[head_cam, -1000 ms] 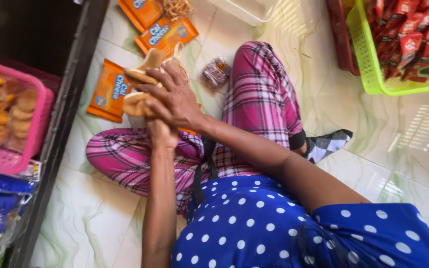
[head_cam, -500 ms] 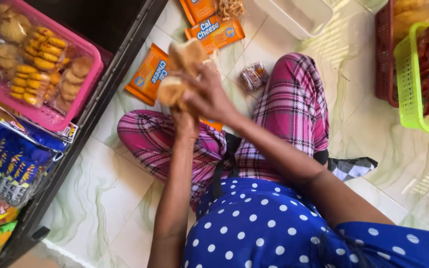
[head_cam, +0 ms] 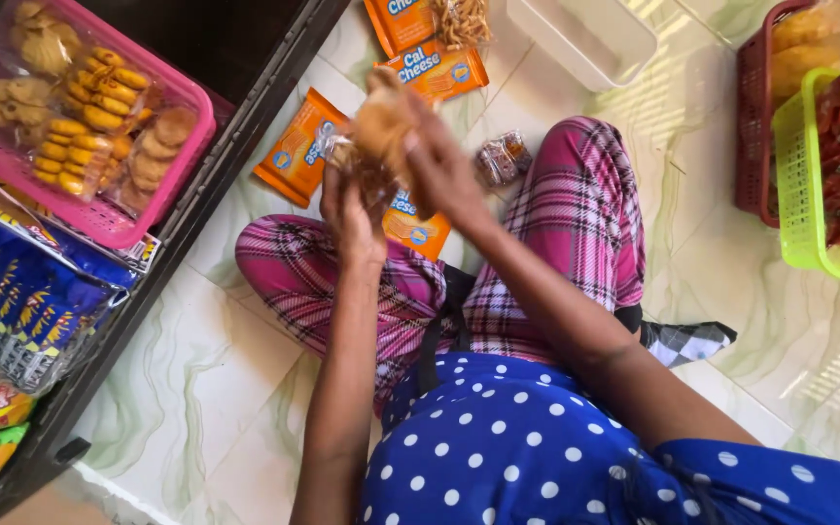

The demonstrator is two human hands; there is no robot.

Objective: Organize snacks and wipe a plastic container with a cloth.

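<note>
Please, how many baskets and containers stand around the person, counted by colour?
Pink basket: 1
Dark red basket: 1
Green basket: 1
White container: 1
Total: 4

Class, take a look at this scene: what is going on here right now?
A person sits cross-legged on a tiled floor, holding a clear packet of round brown biscuits up with both hands: the left hand grips it from below, the right hand from the side. Orange snack packets lie on the floor ahead. A pink basket of packed biscuits sits to the left, a green basket to the right.
</note>
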